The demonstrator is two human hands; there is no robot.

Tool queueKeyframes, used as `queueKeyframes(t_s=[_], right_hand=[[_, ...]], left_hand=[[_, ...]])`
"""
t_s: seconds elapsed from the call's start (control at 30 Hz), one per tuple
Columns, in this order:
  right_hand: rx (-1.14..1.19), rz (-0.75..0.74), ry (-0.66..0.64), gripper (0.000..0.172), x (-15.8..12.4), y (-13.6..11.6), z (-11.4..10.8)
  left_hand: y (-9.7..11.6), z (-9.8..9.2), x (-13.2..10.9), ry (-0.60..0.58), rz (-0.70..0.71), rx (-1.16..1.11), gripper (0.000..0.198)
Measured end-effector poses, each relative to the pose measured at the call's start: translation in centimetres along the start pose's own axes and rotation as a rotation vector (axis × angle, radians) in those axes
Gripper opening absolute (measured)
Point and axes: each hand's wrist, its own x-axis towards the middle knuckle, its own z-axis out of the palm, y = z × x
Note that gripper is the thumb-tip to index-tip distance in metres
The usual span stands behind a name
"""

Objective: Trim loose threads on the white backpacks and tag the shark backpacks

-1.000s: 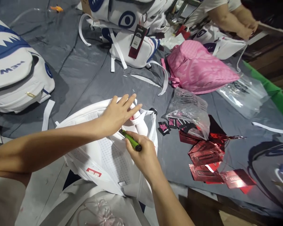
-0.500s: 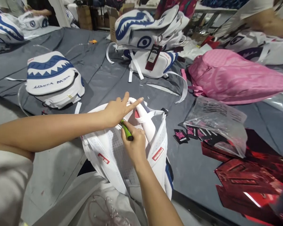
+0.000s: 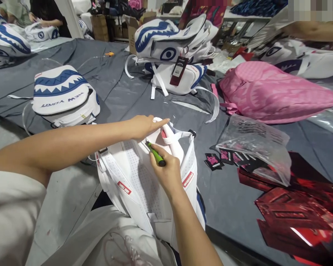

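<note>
A white backpack (image 3: pixel 138 170) leans against my lap at the table edge, its padded back panel and shoulder straps facing me. At its top, my left hand (image 3: pixel 144 126) grips the fabric near the handle loop, one finger stretched out toward the right strap; its other fingertips are partly hidden. Just below, my right hand (image 3: pixel 166 166) is closed around a slim green tool (image 3: pixel 157 154) with a black end. The tool's thin tip points up and left at the fabric beside my left hand; whether it touches cannot be made out.
A white-and-blue backpack (image 3: pixel 65 96) stands on the left of the grey-covered table (image 3: pixel 113 85). Stacked white bags (image 3: pixel 169 55) lie behind, a pink backpack (image 3: pixel 255 92) to the right. Nearer are a clear plastic bag (image 3: pixel 255 140), small black cards (image 3: pixel 213 161) and red shiny packaging (image 3: pixel 291 210). Other people work beyond.
My right hand has shifted slightly right and down with the green tool. My left hand has flattened, its raised finger now lowered over the backpack's top. The camera view has tilted slightly up.
</note>
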Motion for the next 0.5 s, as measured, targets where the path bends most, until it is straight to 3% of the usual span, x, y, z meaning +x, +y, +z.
queueKeyframes(t_s=[0.23, 0.37, 0.5], right_hand=[[0.001, -0.035, 0.028, 0.030, 0.3, -0.3, -0.1], [-0.046, -0.032, -0.029, 0.030, 0.5, -0.4, -0.5], [-0.003, -0.028, -0.022, 0.030, 0.8, -0.2, -0.1]], left_hand=[[-0.5, -1.2, 0.0, -0.108, -0.005, -0.125, 0.105], [-1.3, -0.7, -0.4, -0.098, 0.034, -0.270, 0.105], [-0.9, -0.2, -0.3, -0.077, -0.022, -0.252, 0.102]])
